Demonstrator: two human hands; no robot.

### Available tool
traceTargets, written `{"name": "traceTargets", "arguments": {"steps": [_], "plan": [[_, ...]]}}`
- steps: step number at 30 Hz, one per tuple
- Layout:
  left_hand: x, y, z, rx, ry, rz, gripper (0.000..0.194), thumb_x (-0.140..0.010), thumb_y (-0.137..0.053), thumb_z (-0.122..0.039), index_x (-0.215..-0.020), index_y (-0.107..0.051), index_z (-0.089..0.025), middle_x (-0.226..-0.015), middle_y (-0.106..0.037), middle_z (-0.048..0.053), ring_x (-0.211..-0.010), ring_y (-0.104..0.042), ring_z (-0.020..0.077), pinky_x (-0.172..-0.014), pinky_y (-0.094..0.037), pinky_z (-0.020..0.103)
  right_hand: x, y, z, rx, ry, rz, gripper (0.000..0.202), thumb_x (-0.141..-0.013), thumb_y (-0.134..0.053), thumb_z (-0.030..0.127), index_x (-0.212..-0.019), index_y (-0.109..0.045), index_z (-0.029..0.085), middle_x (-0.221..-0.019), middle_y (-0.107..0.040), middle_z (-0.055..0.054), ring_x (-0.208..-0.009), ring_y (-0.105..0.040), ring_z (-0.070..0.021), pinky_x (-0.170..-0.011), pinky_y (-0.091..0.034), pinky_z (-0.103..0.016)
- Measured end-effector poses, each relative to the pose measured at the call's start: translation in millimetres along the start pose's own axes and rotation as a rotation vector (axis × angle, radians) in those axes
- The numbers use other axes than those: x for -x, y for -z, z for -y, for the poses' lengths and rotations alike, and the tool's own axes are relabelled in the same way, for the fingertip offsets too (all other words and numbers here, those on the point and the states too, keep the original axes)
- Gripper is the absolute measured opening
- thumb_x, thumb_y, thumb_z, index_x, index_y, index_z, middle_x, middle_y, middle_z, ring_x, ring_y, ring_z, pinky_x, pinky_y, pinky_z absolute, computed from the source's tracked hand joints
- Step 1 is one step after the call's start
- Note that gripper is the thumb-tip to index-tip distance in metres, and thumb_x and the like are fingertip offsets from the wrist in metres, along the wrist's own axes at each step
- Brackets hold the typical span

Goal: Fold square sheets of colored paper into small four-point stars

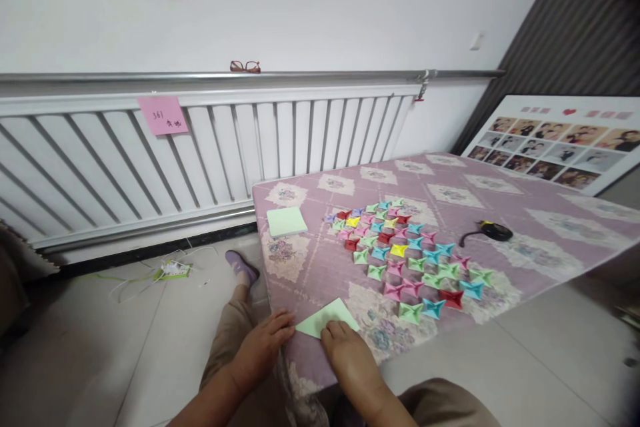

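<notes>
A light green sheet of paper (336, 311), folded to a triangle, lies flat near the front left corner of the table. At its left tip my left hand (263, 345) has its fingers drawn together, holding that corner. My right hand (349, 349) presses curled fingers on the triangle's near edge; its fingertips are partly hidden. Further back on the table rests a stack of light green square paper (287, 221). To the right stand rows of small folded paper pieces (399, 250) in green, blue, pink, red and yellow.
A pink patterned cloth covers the table (320, 267). A black coiled object (496, 232) lies at the right. Behind stands a white radiator (295, 137), with glasses (245, 67) on its pipe and a pink note (163, 115). A power strip (174, 269) is on the floor.
</notes>
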State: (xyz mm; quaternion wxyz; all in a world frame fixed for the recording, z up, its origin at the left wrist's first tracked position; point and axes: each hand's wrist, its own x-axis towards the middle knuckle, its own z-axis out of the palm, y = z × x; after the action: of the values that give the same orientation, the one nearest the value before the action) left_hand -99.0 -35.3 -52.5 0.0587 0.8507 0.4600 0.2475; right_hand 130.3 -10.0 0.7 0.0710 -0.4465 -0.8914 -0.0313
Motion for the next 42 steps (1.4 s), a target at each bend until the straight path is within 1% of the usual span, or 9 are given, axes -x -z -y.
{"name": "traceTargets", "arguments": {"steps": [5, 10, 14, 18, 27, 30, 34, 38, 42], "plan": [[13, 1.5, -11, 0.119, 0.181, -0.169, 0.046, -0.078, -0.039, 0.002, -0.113, -0.058, -0.021, -0.126, -0.057, 0.007, -0.121, -0.049, 0.0186, -0.103, -0.044, 0.041, 3, 11, -5, -0.029, -0.069, -0.097, 0.016, -0.081, -0.053, 0.007, -0.073, -0.058, 0.019, -0.075, -0.061, -0.004, -0.074, -0.056, -0.0190, -0.066, -0.039, -0.028], [15, 20.8, -38, 0.139, 0.322, -0.320, 0.034, -0.088, -0.040, -0.012, -0.118, -0.054, -0.021, -0.119, -0.057, 0.011, -0.112, -0.054, 0.0220, -0.096, -0.049, 0.043, 0, 37, -16, -0.787, -0.424, -0.325, 0.017, -0.085, -0.046, 0.030, -0.071, -0.051, 0.022, -0.063, -0.053, 0.001, -0.059, -0.051, -0.0144, -0.057, -0.039, -0.025], [6, 28.1, -61, 0.077, 0.255, -0.277, 0.037, -0.085, -0.046, -0.014, -0.121, -0.050, -0.022, -0.121, -0.054, 0.011, -0.114, -0.051, 0.0232, -0.096, -0.049, 0.041, -1, 31, -9, -1.408, -0.755, -0.222, 0.026, -0.075, -0.053, 0.048, -0.075, -0.049, 0.022, -0.050, -0.046, 0.007, -0.044, -0.043, -0.0111, -0.043, -0.032, -0.022], [-5, 14.1, -76, -0.073, 0.123, -0.211, 0.052, -0.075, -0.058, -0.019, -0.125, -0.045, -0.022, -0.131, -0.047, 0.014, -0.121, -0.044, 0.0311, -0.098, -0.044, 0.050, 4, 11, 2, -1.506, -0.873, -0.219, 0.031, -0.069, -0.058, 0.047, -0.085, -0.045, 0.023, -0.053, -0.049, 0.008, -0.046, -0.050, -0.0118, -0.043, -0.036, -0.021], [-27, 1.4, -78, -0.108, 0.102, -0.054, 0.033, -0.079, -0.055, -0.010, -0.110, -0.056, -0.022, -0.112, -0.058, 0.006, -0.106, -0.050, 0.0234, -0.093, -0.042, 0.041, 11, 0, -2, -1.323, -0.739, -0.194, 0.016, -0.070, -0.055, 0.036, -0.077, -0.051, 0.022, -0.050, -0.050, 0.007, -0.046, -0.049, -0.0138, -0.046, -0.039, -0.025], [-31, 2.0, -77, -0.091, 0.087, 0.007, 0.023, -0.080, -0.055, -0.008, -0.097, -0.060, -0.023, -0.100, -0.060, 0.002, -0.096, -0.052, 0.0206, -0.088, -0.041, 0.037, 14, 0, -7, -0.979, -0.570, -0.220, 0.003, -0.072, -0.053, 0.022, -0.074, -0.055, 0.022, -0.062, -0.058, 0.002, -0.060, -0.055, -0.0160, -0.060, -0.043, -0.027], [-32, 1.2, -79, -0.099, 0.102, 0.070, 0.020, -0.081, -0.055, -0.008, -0.093, -0.061, -0.023, -0.094, -0.060, 0.001, -0.091, -0.051, 0.0197, -0.083, -0.040, 0.036, 20, -4, -9, -0.408, -0.292, -0.248, 0.014, -0.081, -0.048, 0.016, -0.071, -0.056, 0.022, -0.076, -0.060, -0.004, -0.075, -0.057, -0.0192, -0.068, -0.044, -0.029], [-33, 3.0, -79, -0.075, 0.119, 0.095, 0.021, -0.080, -0.055, -0.008, -0.093, -0.062, -0.023, -0.093, -0.060, 0.001, -0.090, -0.051, 0.0195, -0.082, -0.038, 0.035, 31, -8, -10, -0.429, -0.117, -0.234, 0.027, -0.078, -0.043, 0.004, -0.088, -0.060, 0.022, -0.083, -0.061, -0.003, -0.080, -0.057, -0.0186, -0.074, -0.046, -0.030], [-34, 6.1, -77, 0.014, 0.195, 0.065, 0.023, -0.077, -0.056, -0.008, -0.091, -0.063, -0.023, -0.092, -0.061, 0.002, -0.089, -0.051, 0.0197, -0.081, -0.037, 0.035, 41, -3, -11, -0.547, -0.095, -0.184, 0.037, -0.074, -0.045, -0.001, -0.100, -0.058, 0.022, -0.096, -0.062, -0.004, -0.091, -0.056, -0.0187, -0.083, -0.045, -0.033]]}}
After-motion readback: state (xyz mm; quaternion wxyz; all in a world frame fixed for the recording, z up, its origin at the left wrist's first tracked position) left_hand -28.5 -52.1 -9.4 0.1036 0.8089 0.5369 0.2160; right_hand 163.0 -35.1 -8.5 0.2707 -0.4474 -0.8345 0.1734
